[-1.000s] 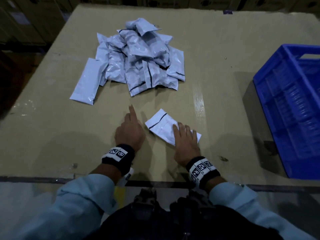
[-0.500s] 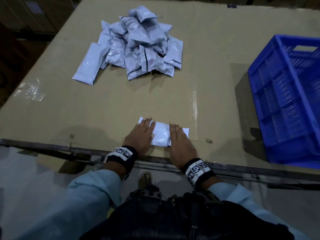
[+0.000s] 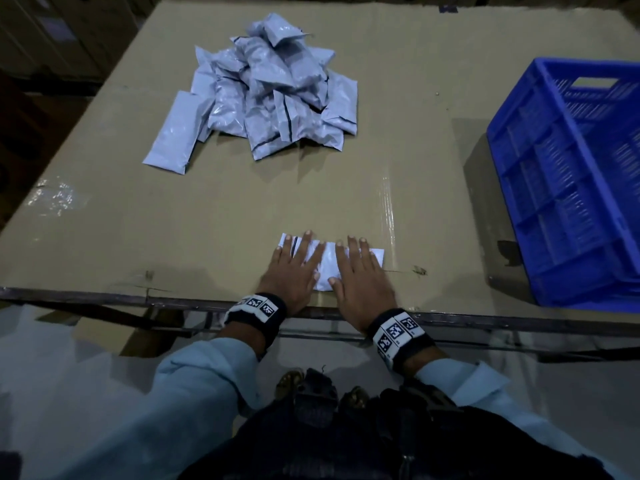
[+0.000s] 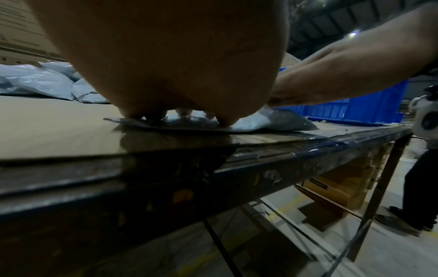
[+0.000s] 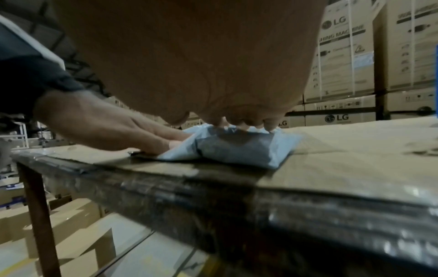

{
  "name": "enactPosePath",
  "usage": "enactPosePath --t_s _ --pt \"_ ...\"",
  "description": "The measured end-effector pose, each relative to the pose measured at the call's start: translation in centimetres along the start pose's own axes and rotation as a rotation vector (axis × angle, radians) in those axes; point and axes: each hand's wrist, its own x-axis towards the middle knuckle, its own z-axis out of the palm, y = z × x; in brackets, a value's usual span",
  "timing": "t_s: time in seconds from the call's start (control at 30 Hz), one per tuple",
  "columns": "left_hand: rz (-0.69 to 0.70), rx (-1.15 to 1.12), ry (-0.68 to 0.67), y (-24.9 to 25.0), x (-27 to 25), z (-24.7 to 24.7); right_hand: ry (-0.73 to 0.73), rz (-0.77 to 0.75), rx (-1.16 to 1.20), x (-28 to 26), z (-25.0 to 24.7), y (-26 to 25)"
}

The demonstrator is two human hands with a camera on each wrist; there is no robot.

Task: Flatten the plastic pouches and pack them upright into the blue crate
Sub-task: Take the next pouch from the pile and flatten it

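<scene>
We stand at a table [image 3: 242, 209] covered in brown cardboard, its dark metal front edge running just under our wrists. A broad bare stretch of cardboard lies between our hands and the things farther back. The crate [image 3: 568, 174], blue with slotted walls, sits at the table's right side, well apart from our hands, its near corner close to the front edge. The pile [image 3: 277, 95] of grey pouches lies far back and left of centre, with one flat pouch trailing off its left side. Directly before us, close to the front edge, lies one pale pouch [image 3: 325, 265], lengthwise left to right. Our left hand [image 3: 294, 271] presses its left half, fingers straight and spread, gripping nothing. Our right hand [image 3: 360, 275] presses the right half the same way, fingers straight. From the right wrist view the pouch [image 5: 237, 148] looks puffed under the right palm and flatter toward the left hand, with creased plastic.
</scene>
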Motion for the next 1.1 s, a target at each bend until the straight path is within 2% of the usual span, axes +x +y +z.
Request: enactPosePath --t_s 0.1,0.47,1.1 --pt "0.052 -0.01 0.067 0.0 -0.4 -0.2 -0.033 0.014 0.011 -0.2 1.4 -0.3" --pt "-0.016 -0.051 0.016 -0.2 -0.9 0.1 0.036 0.057 -0.039 -0.4 3.0 -0.1" --pt "-0.015 -0.008 0.005 -0.3 -1.0 0.3 0.054 0.083 -0.062 -0.3 4.1 -0.2"
